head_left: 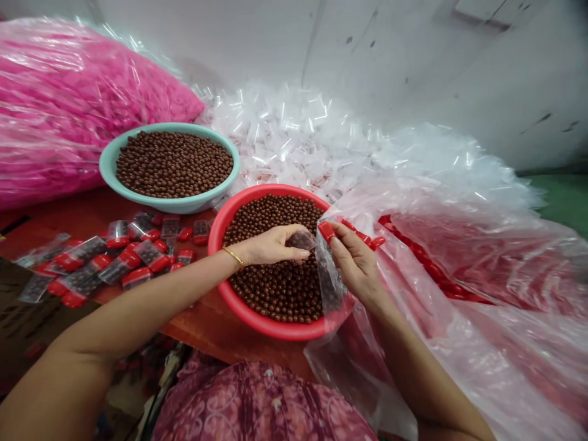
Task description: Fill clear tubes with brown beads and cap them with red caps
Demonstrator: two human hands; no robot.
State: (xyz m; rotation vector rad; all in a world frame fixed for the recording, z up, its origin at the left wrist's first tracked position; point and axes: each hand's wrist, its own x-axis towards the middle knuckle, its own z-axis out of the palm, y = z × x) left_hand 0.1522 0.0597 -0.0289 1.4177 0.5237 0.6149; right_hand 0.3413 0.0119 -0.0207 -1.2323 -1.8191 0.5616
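A red bowl (239, 306) full of small brown balls (280, 288) sits in front of me. My left hand (271, 245) hovers over it, fingers curled round a small clear tube (301, 240) with brown balls inside. My right hand (356, 260) is right beside it, fingers pinched on a red cap (326, 230) at the tube's open end. Both hands meet above the bowl's right half.
A teal bowl (110, 174) of the same brown balls stands behind on the left. Filled red-capped tubes (119, 263) lie on the red table. A pink plastic sack (59, 104), a heap of clear wrappers (321, 135) and a bag of red caps (459, 269) surround the bowls.
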